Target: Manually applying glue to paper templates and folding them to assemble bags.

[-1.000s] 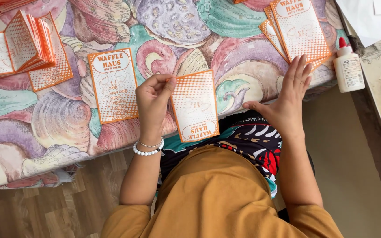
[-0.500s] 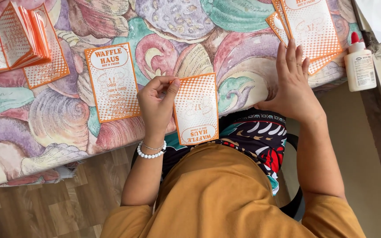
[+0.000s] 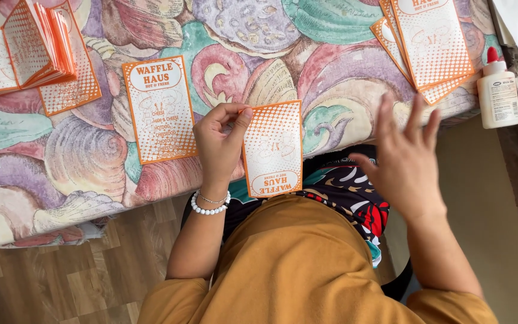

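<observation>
My right hand (image 3: 406, 156) has left the card stack (image 3: 430, 45), now hovering open right of the upright orange card (image 3: 273, 150) my left hand (image 3: 220, 141) pinches.

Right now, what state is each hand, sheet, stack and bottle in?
Left hand: pinching the top left corner of the held sheet.
Held sheet: flat, its lower part past the table edge, print upside down.
Right hand: open, blurred, holding nothing.
Single sheet: flat on the tablecloth.
Right stack: flat, fanned.
Left stack: folded, leaning.
Glue bottle: upright, capped.
</observation>
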